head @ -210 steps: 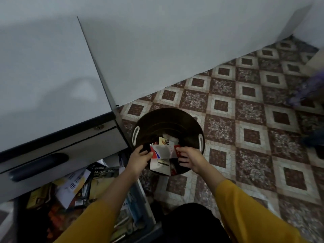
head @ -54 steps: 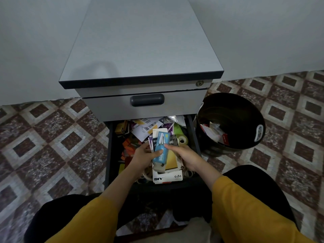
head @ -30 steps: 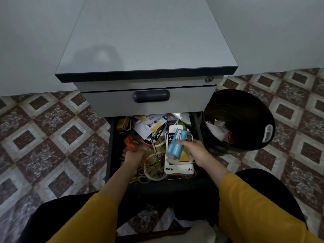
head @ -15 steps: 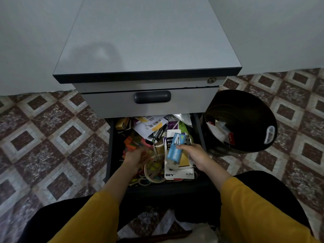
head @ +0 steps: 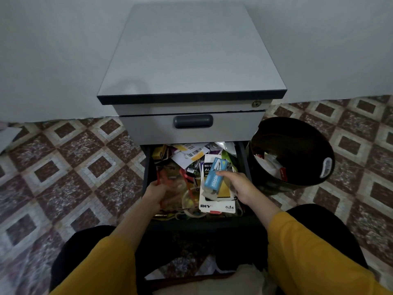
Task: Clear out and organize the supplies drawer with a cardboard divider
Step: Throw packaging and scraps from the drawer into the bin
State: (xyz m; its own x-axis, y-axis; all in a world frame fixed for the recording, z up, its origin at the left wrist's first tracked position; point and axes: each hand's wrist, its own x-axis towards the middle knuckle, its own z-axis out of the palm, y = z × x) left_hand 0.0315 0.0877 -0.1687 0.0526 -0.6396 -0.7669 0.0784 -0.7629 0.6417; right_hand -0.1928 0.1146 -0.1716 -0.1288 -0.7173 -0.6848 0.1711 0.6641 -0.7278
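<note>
here the right grip (head: 238, 184) pinched a blue staples box (head: 214, 177) by its right side, held tilted over the clutter at the right of the open supplies drawer (head: 146, 173). the box looked like light, stiff card, likely dense for its size; its long sides would suit a firm pinch. the left grip (head: 156, 191) was clenched on a clear plastic packet (head: 173, 184) at the drawer's near left. it seemed limp and slippery, best taken by an edge. a black bin (head: 302, 137) stood just right of the drawer.
</note>
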